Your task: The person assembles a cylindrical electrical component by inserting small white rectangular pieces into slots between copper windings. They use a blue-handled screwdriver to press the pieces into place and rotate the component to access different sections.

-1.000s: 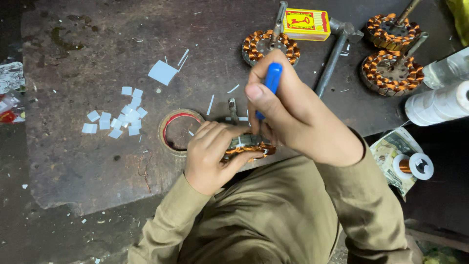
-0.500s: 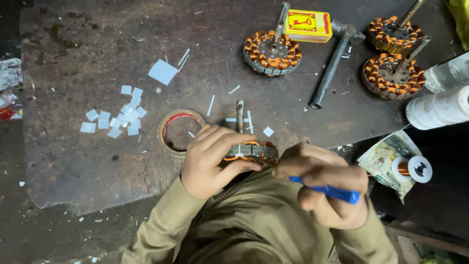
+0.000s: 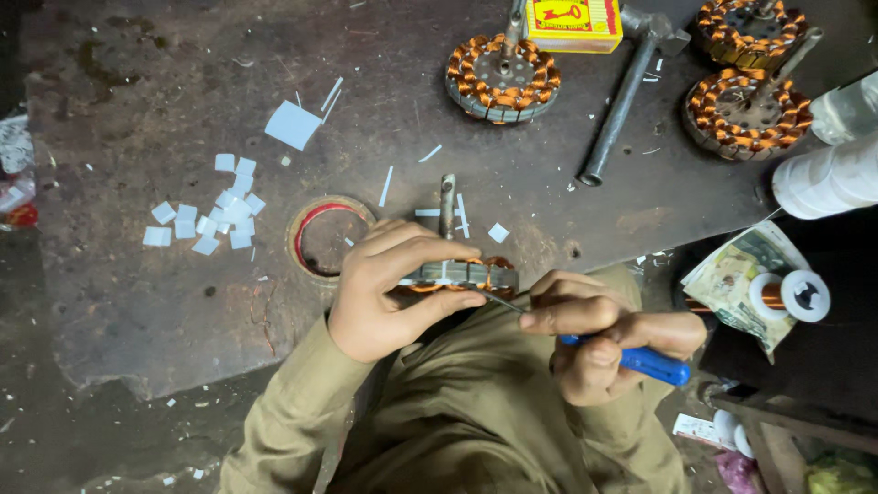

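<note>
Since half a second ago our right hand slid left | its grip is closed on the blue-handled tool, tip at the stator | left hand clasps that stator at centre frame, shaft pointing up-frame over the table.

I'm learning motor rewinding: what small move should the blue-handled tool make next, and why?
Probably press its tip a little further into the wound stator. The left hand steadies the stator, and the right hand already aims the blue-handled tool at its edge.
</note>
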